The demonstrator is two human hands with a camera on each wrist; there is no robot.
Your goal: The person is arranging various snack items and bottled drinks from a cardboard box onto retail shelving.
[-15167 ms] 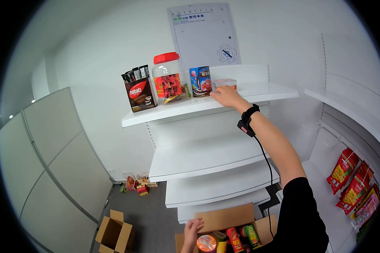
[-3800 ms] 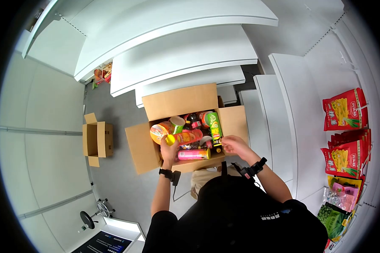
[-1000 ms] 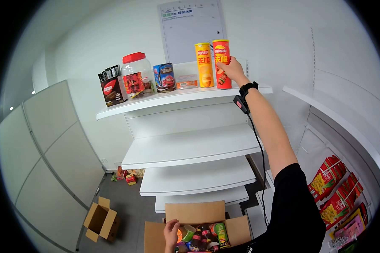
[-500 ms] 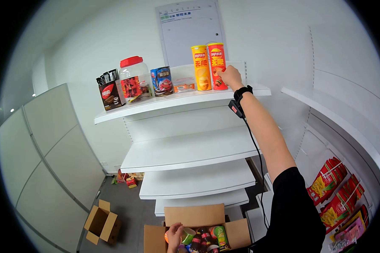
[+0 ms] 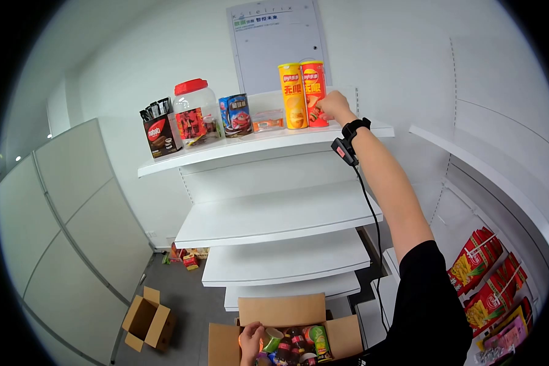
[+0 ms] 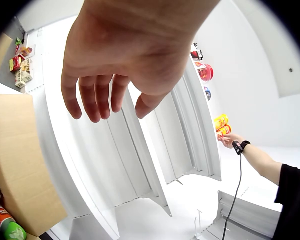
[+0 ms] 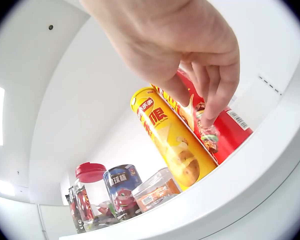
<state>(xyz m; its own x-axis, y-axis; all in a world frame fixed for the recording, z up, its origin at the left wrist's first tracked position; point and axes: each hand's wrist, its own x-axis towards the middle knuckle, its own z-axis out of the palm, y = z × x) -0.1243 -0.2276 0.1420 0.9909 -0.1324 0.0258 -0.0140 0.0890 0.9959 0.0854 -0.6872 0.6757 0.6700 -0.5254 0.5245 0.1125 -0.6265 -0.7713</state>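
On the top shelf (image 5: 265, 140), a red chip can (image 5: 314, 94) stands upright right beside a yellow chip can (image 5: 293, 97). My right hand (image 5: 337, 107) is at the red can's right side; in the right wrist view its bent fingertips (image 7: 210, 117) rest against the can's lower part without closing round it. My left hand (image 5: 251, 343) hangs above the left part of a cardboard box (image 5: 280, 309) of packaged goods. The left wrist view shows this hand (image 6: 120, 65) with loosely bent fingers and nothing held.
Left along the top shelf stand a small clear pack (image 5: 268, 121), a blue tin (image 5: 235, 114), a red-lidded jar (image 5: 195, 113) and a dark nabati box (image 5: 160, 137). Red snack bags (image 5: 476, 259) hang at right. An open carton (image 5: 147, 320) sits on the floor.
Beside the yellow can, the red can has moved left until the small gap closed. My right hand has loosened its grip and shifted to the can's right side. My left hand has moved slightly.
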